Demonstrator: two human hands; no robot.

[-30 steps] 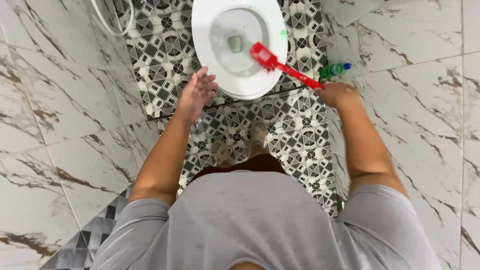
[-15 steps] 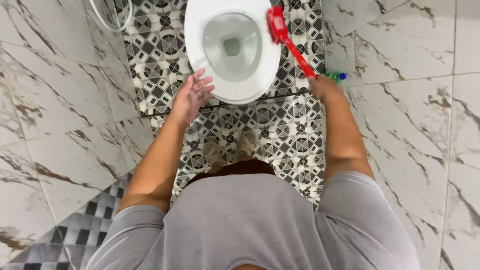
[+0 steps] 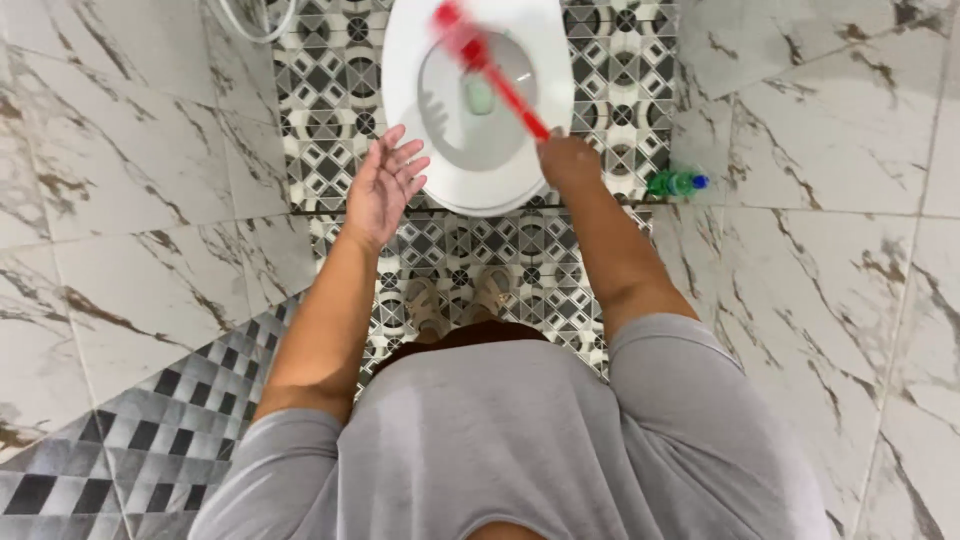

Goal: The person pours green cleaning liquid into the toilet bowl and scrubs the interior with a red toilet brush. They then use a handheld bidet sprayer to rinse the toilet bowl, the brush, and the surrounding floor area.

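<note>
Right hand point(image 3: 568, 162) clamped round the handle end of a red plastic toilet brush point(image 3: 487, 66), whose motion-blurred head lies over the bowl of the white ceramic toilet point(image 3: 410, 100). Left hand point(image 3: 383, 187) empty, palm up, fingers spread, just beside the toilet's front-left rim; contact cannot be told. Green plastic bottle with blue cap point(image 3: 676, 183) lies on the black-and-white patterned floor tiles point(image 3: 330, 110) right of the toilet, near the marble-look wall tiles point(image 3: 850, 150).
</note>
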